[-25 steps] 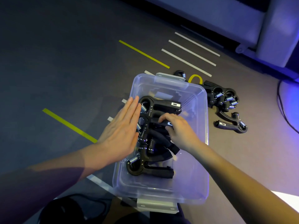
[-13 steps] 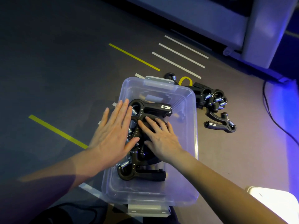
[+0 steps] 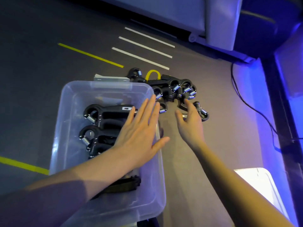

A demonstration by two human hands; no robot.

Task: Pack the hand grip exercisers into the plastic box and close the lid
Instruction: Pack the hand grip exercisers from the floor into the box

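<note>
A clear plastic box (image 3: 68, 102) stands on the floor with several black hand grip exercisers (image 3: 105, 118) stacked inside. My left hand (image 3: 139, 131) is flat and open over the box's right side, fingers straight, covering part of the stack. A pile of more black exercisers (image 3: 175, 89) lies on the floor just beyond the box's far right corner. My right hand (image 3: 190, 123) is open with fingers spread, its fingertips at a loose exerciser (image 3: 201, 110) at the pile's near edge. It holds nothing.
A white box lid (image 3: 262, 182) lies on the floor at the lower right. A black cable (image 3: 255, 110) runs along the right. Yellow and white tape lines (image 3: 142, 58) mark the floor behind the box. A grey cabinet base stands at the top.
My right hand left the box and moved right to the pile on the floor. My left hand shifted from the box's left side to its right side. The camera view turned right.
</note>
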